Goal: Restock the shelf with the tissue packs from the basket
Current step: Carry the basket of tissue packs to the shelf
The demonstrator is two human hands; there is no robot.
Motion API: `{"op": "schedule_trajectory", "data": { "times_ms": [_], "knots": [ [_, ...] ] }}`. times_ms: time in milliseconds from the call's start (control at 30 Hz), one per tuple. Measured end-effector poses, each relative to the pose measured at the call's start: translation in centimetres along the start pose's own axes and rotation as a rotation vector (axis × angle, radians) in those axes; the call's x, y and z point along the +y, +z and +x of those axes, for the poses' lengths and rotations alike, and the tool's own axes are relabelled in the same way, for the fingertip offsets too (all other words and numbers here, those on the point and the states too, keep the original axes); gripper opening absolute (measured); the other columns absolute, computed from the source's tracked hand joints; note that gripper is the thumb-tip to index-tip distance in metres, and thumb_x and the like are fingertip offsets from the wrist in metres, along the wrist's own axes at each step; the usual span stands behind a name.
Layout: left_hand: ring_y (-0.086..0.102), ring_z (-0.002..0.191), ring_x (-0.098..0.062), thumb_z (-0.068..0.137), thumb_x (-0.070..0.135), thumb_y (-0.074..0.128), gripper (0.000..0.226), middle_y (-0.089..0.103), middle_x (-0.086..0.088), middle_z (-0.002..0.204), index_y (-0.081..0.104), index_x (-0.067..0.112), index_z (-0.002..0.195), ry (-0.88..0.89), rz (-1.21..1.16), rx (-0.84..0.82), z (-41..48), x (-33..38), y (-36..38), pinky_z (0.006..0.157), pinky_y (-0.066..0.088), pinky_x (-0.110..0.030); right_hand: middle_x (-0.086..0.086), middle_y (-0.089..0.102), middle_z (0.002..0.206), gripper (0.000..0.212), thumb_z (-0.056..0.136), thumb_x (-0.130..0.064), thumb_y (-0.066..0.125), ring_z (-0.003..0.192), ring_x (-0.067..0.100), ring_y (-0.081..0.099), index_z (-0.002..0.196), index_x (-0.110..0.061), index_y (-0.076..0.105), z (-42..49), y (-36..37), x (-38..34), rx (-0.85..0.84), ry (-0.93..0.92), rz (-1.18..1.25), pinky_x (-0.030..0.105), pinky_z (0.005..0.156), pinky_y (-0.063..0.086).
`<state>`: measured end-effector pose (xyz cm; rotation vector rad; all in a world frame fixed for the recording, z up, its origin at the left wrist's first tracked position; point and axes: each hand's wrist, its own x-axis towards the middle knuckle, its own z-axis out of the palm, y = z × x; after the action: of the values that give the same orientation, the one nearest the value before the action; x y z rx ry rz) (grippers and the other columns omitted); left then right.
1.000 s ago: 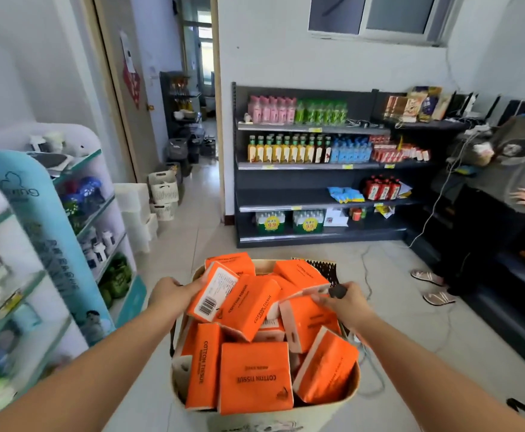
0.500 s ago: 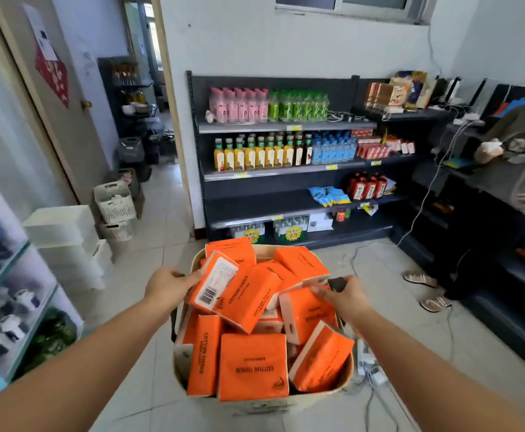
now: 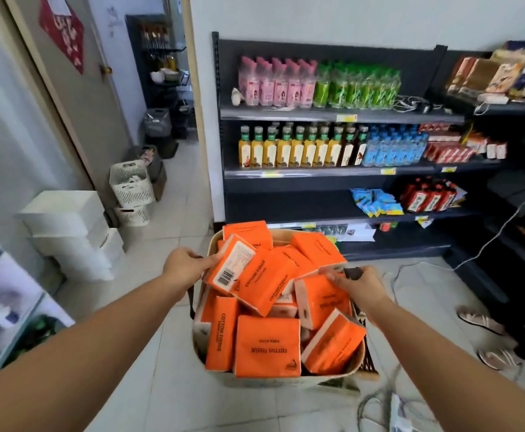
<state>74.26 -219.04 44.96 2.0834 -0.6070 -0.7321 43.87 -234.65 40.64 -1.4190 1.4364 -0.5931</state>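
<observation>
Floor cables [image 3: 426, 263] lie between basket [image 3: 286, 234] and shelf [image 3: 317, 182].

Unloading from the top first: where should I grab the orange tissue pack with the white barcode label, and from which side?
Probably its left edge, from the left: the orange tissue pack with the white barcode label lies tilted atop the pile in the tan basket, that edge exposed beside the left hand; its right side abuts other packs.

A basket [image 3: 270, 382] heaped with orange tissue packs [image 3: 267, 346] is held at both sides: the left hand [image 3: 186, 267] grips its left rim, the right hand [image 3: 362, 286] a dark handle [image 3: 352, 272]. A dark shelf [image 3: 317, 183] of bottles stands ahead.
</observation>
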Motion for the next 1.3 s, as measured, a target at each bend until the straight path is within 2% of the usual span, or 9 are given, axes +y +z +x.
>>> {"op": "schedule_trajectory", "data": {
  "times_ms": [67, 200, 400, 467, 600, 800, 900, 1067, 1300],
  "knots": [
    [0.060, 0.076, -0.015, 0.075, 0.046, 0.079, 0.043, 0.064, -0.003, 0.085, 0.056, 0.012, 0.089, -0.016, 0.007, 0.009, 3.5, 1.0, 0.5, 0.069, 0.050, -0.032, 0.006, 0.071, 0.097, 0.074, 0.054, -0.048, 0.089, 0.086, 0.021, 0.069, 0.109, -0.008, 0.058, 3.9, 0.8, -0.9, -0.010, 0.017, -0.025, 0.039, 0.072, 0.059],
    [0.061, 0.078, -0.016, 0.076, 0.046, 0.078, 0.045, 0.064, -0.003, 0.084, 0.058, 0.009, 0.093, -0.013, 0.008, -0.010, 10.7, 3.3, 1.4, 0.068, 0.049, -0.030, 0.007, 0.071, 0.094, 0.051, 0.066, -0.034, 0.088, 0.082, 0.019, 0.069, 0.104, -0.010, 0.063, 9.9, 2.9, -3.6, 0.002, 0.023, -0.019, 0.024, 0.056, 0.053],
    [0.057, 0.066, -0.008, 0.080, 0.045, 0.074, 0.036, 0.062, 0.002, 0.077, 0.056, 0.014, 0.084, 0.021, 0.051, -0.075, 21.5, 7.1, 2.3, 0.053, 0.042, -0.023, 0.008, 0.070, 0.098, 0.062, 0.063, -0.039, 0.089, 0.086, 0.021, 0.068, 0.108, -0.008, 0.061, 17.9, 5.9, -6.3, 0.089, 0.076, -0.015, 0.027, 0.060, 0.051],
    [0.057, 0.067, -0.008, 0.079, 0.045, 0.075, 0.036, 0.062, 0.002, 0.077, 0.057, 0.014, 0.083, 0.034, 0.070, -0.103, 24.5, 8.4, 2.3, 0.056, 0.044, -0.024, 0.007, 0.070, 0.099, 0.063, 0.061, -0.041, 0.089, 0.088, 0.022, 0.069, 0.108, -0.010, 0.060, 19.7, 6.7, -7.0, 0.102, 0.092, 0.011, 0.034, 0.067, 0.056],
    [0.057, 0.071, -0.011, 0.076, 0.047, 0.078, 0.041, 0.062, 0.001, 0.077, 0.058, 0.012, 0.086, 0.063, 0.091, -0.144, 30.5, 11.0, 3.0, 0.064, 0.049, -0.030, 0.005, 0.069, 0.105, 0.087, 0.040, -0.056, 0.088, 0.093, 0.023, 0.068, 0.110, -0.015, 0.057, 24.0, 7.8, -7.4, 0.158, 0.119, 0.065, 0.047, 0.082, 0.057],
    [0.064, 0.088, -0.020, 0.074, 0.050, 0.078, 0.052, 0.066, -0.001, 0.089, 0.059, 0.011, 0.103, 0.066, 0.060, -0.192, 36.4, 13.5, 4.8, 0.085, 0.055, -0.043, 0.005, 0.060, 0.111, 0.072, 0.065, -0.038, 0.087, 0.101, 0.024, 0.061, 0.119, -0.014, 0.046, 27.4, 8.4, -10.8, 0.237, 0.137, 0.072, 0.047, 0.089, 0.053],
    [0.062, 0.089, -0.020, 0.075, 0.049, 0.077, 0.049, 0.061, 0.002, 0.085, 0.051, 0.015, 0.098, 0.068, 0.034, -0.191, 38.3, 14.8, 5.9, 0.086, 0.055, -0.042, 0.003, 0.059, 0.106, 0.063, 0.071, -0.035, 0.085, 0.097, 0.021, 0.060, 0.115, -0.015, 0.045, 30.0, 7.9, -12.0, 0.262, 0.123, 0.034, 0.041, 0.083, 0.052],
    [0.061, 0.073, -0.013, 0.076, 0.049, 0.076, 0.040, 0.062, 0.002, 0.081, 0.054, 0.016, 0.083, 0.075, 0.061, -0.171, 40.5, 16.7, 7.9, 0.068, 0.052, -0.032, 0.000, 0.056, 0.091, 0.047, 0.075, -0.027, 0.083, 0.084, 0.016, 0.057, 0.102, -0.013, 0.046, 33.9, 6.9, -13.5, 0.268, 0.077, 0.023, 0.030, 0.068, 0.047],
    [0.060, 0.074, -0.014, 0.078, 0.045, 0.076, 0.040, 0.059, 0.003, 0.081, 0.051, 0.015, 0.087, 0.037, 0.083, -0.095, 44.6, 19.1, 11.9, 0.074, 0.055, -0.035, 0.007, 0.069, 0.091, 0.050, 0.071, -0.034, 0.085, 0.085, 0.023, 0.067, 0.102, -0.005, 0.059, 41.4, 5.9, -14.1, 0.162, 0.096, -0.022, 0.028, 0.058, 0.046]
  ]
}}
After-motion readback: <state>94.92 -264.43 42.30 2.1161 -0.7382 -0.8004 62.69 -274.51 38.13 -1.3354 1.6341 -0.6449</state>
